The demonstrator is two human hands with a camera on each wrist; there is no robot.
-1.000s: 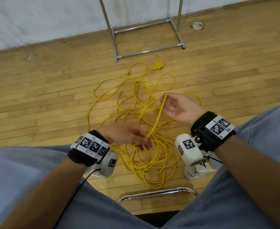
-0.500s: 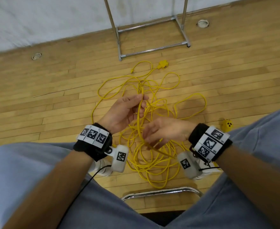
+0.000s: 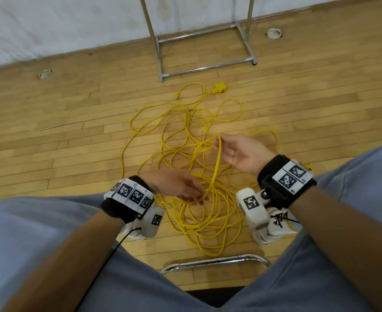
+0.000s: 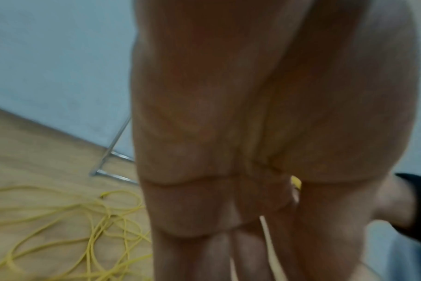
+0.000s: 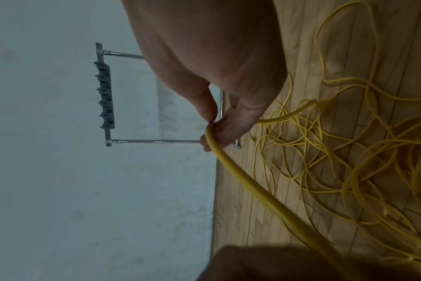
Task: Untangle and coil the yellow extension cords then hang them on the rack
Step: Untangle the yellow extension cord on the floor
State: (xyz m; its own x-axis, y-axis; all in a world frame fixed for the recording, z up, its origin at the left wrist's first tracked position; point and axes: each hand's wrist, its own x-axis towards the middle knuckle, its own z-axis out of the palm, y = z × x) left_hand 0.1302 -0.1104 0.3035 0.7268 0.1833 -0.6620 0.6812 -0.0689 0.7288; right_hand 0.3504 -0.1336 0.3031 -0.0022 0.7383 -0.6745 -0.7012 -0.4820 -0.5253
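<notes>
A tangle of yellow extension cords (image 3: 185, 136) lies on the wood floor between my feet and the metal rack (image 3: 205, 68). My right hand (image 3: 218, 142) is raised over the pile and pinches one strand between thumb and fingers; the right wrist view shows that pinch (image 5: 212, 133). That strand (image 3: 216, 172) runs down to my left hand (image 3: 195, 195), which sits lower and nearer me with its fingers round it. The left wrist view is blurred, with a bit of yellow cord (image 4: 296, 183) showing beside the fingers. A yellow socket block (image 3: 220, 88) and a plug (image 3: 178, 97) lie near the rack.
The rack's hook bar (image 5: 106, 95) stands against the white wall. A chrome chair frame (image 3: 212, 260) is below my knees, and white shoes (image 3: 275, 224) flank the pile. Another yellow socket (image 3: 307, 165) peeks out behind my right wrist. Round floor plates (image 3: 44, 74) sit near the wall.
The hands have swapped places: the left hand came down and back from its raised spot, and the right hand went up and forward, drawing a strand of cord with it.
</notes>
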